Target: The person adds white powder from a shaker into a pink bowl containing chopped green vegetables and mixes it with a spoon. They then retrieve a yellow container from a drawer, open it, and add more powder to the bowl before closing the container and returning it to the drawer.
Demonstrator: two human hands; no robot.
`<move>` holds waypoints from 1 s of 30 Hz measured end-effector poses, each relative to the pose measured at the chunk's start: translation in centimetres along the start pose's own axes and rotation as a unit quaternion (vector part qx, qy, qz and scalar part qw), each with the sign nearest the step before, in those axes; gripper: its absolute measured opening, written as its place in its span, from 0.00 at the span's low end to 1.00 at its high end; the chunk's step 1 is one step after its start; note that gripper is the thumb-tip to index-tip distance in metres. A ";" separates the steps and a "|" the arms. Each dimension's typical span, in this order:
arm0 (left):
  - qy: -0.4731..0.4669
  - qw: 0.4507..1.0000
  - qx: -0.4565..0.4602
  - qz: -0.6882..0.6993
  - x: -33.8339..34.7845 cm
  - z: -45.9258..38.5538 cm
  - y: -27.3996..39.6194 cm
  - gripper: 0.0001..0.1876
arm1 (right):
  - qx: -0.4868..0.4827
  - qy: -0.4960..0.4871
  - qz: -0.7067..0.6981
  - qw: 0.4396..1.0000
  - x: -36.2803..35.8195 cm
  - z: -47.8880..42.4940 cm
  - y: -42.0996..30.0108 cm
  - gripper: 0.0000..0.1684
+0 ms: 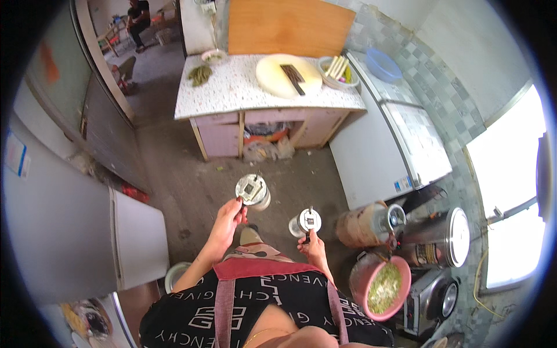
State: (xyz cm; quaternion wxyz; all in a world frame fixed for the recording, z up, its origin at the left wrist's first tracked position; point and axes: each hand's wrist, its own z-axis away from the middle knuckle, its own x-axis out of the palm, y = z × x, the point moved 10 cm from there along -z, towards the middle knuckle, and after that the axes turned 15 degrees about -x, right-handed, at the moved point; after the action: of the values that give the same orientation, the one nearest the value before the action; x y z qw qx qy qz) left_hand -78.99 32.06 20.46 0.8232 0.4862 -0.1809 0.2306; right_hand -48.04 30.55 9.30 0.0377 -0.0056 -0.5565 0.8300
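My left hand (pixel 229 214) grips the dark handle of a larger lidded jar (pixel 262 202), held out over the floor. Its round silvery lid (pixel 251 189) faces up, with a dark square mark in the middle and a small knob at the far rim. My right hand (pixel 313 246) is closed on the handle of a smaller clear jar (pixel 296 225), lower and to the right. That one has a white round lid (pixel 310 220) with a similar dark mark. The two jars are apart; both tilt slightly, and their contents are too small to tell.
Ahead stands a speckled counter (pixel 226 95) bearing a round cutting board (pixel 274 80) with a cleaver (pixel 292 78). At right are a chest freezer (pixel 370 148), a gas cylinder (pixel 361 227) and a pink basin (pixel 408 278) of chopped greens. A fridge (pixel 141 243) flanks my left; a person (pixel 139 19) sits beyond the doorway.
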 end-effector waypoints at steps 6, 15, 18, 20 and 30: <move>0.043 0.998 0.027 -0.049 -3.5 -6.6 8.1 0.14 | -0.038 -0.014 -0.026 0.999 7.4 -12.6 -6.2 0.31; 0.091 0.994 0.005 -0.065 -5.6 -19.4 13.8 0.15 | -0.051 -0.022 -0.069 0.996 13.6 -24.2 -13.1 0.30; 0.082 0.995 0.002 -0.062 -6.0 -25.8 15.1 0.15 | -0.039 -0.004 -0.030 0.999 14.3 -28.1 -14.3 0.29; 0.089 0.992 0.020 -0.090 -6.5 -30.3 17.1 0.15 | -0.040 0.005 -0.003 0.999 15.1 -30.9 -15.8 0.29; 0.244 0.959 0.077 -0.122 -16.9 -49.9 21.3 0.15 | -0.104 -0.107 0.032 0.988 29.3 -49.9 -17.7 0.28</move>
State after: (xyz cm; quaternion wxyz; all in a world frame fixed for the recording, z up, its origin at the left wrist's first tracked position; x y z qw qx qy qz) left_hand -101.20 81.67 3.89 0.8245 0.4952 0.1047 0.2530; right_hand -73.71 85.29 7.64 -0.0492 0.0613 -0.6401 0.7643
